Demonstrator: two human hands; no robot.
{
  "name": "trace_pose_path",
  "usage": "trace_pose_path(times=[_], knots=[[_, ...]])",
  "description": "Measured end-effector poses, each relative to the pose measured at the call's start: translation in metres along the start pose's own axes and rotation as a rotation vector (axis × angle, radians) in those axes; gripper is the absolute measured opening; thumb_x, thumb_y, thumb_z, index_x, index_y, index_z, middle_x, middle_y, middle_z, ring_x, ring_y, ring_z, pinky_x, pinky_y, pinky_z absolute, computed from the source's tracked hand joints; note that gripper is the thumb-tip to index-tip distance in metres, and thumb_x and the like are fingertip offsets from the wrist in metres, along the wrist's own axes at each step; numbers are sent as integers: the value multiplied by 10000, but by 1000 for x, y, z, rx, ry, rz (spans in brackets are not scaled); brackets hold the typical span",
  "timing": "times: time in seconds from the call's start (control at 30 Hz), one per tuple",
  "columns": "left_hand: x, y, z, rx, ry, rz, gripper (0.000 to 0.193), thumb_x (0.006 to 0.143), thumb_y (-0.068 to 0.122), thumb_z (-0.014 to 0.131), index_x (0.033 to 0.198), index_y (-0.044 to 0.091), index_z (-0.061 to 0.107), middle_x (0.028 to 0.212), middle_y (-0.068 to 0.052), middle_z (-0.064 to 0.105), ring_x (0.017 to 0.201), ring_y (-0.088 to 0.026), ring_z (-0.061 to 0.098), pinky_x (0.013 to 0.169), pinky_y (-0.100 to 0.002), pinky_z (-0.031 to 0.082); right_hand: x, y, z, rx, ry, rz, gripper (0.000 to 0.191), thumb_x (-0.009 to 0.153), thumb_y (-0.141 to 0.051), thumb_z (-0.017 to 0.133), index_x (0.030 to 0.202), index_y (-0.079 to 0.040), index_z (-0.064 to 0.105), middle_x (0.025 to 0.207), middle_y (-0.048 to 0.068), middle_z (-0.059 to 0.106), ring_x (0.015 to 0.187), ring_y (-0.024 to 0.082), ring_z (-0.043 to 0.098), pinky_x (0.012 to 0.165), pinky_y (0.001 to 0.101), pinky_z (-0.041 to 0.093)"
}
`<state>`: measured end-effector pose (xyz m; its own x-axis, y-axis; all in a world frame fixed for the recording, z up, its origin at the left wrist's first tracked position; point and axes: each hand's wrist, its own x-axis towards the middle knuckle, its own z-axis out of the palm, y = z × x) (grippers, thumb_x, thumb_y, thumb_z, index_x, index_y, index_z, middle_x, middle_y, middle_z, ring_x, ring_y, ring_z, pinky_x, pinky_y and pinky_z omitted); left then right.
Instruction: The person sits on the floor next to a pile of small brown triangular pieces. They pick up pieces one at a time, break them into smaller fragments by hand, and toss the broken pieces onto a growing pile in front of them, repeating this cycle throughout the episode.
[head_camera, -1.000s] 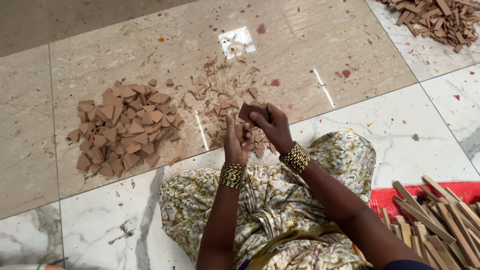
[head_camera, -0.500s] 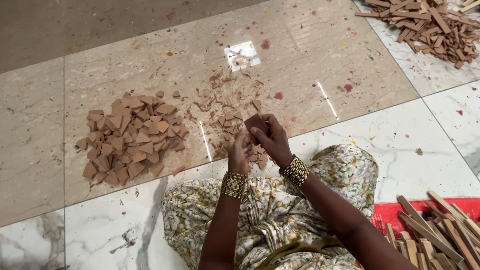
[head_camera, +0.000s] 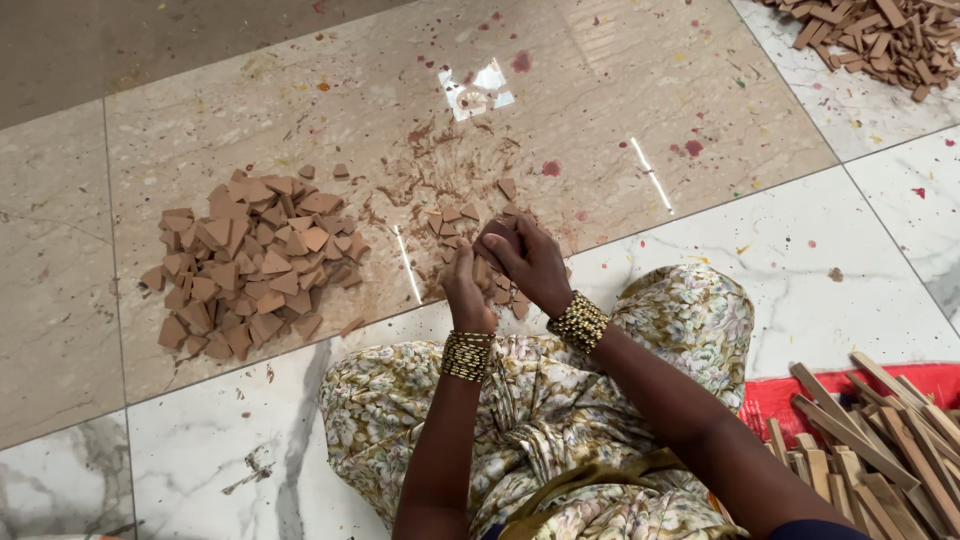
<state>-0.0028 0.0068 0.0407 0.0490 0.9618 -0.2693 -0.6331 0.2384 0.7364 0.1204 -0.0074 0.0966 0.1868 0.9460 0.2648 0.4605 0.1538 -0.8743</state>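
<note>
Over the marble floor (head_camera: 700, 130), both hands (head_camera: 505, 270) clamp together on a mostly hidden brown piece (head_camera: 497, 238).

Tiled floor (head_camera: 700, 130), paint-flecked. A pile of brown shards (head_camera: 250, 262) lies left of scattered shards (head_camera: 470, 215); wooden sticks (head_camera: 880, 35) lie far right of them; more sticks (head_camera: 880, 440) on a red sheet (head_camera: 790, 400).
</note>
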Motion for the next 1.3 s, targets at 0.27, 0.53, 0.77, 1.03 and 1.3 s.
trace_pose_path(times=[0.27, 0.53, 0.77, 1.03, 1.3], knots=[[5, 1, 12, -69, 144, -35, 358, 1076, 332, 481, 1131, 19, 645, 866, -32, 658, 639, -76, 630, 517, -207, 541, -7, 3, 22, -112, -81, -30, 310, 1025, -376, 630, 1028, -78, 547, 653, 67, 647, 480, 178, 634, 448, 328, 509], [6, -8, 12, -340, -126, -33, 313, 1111, 310, 457, 1070, 39, 606, 897, -52, 669, 727, -138, 672, 606, -244, 598, -13, -6, 18, -147, -4, -33, 309, 1009, -371, 667, 991, -77, 571, 636, 125, 643, 531, 221, 637, 500, 387, 478], [19, -15, -1, -392, -12, -194, 273, 1095, 315, 506, 1030, 75, 619, 817, -30, 639, 642, -118, 633, 519, -234, 553, -10, 3, 22, -145, 30, -166, 334, 1023, -401, 641, 1047, -75, 571, 649, 98, 650, 516, 174, 647, 467, 333, 501], [12, -4, 4, -308, 188, -262, 342, 1091, 340, 448, 1000, 32, 564, 759, -43, 617, 580, -140, 622, 520, -273, 563, -16, 10, 33, -178, 3, -150, 334, 1028, -400, 643, 1008, -78, 557, 639, 100, 623, 485, 192, 630, 478, 344, 511], [-5, 12, 6, -7, -113, 4, 308, 1111, 354, 526, 1010, 87, 643, 618, 31, 500, 433, -39, 458, 340, -187, 377, 19, 12, 0, 203, 33, 176, 273, 1043, -310, 663, 990, -55, 579, 733, 28, 598, 610, 89, 574, 502, 254, 443]])
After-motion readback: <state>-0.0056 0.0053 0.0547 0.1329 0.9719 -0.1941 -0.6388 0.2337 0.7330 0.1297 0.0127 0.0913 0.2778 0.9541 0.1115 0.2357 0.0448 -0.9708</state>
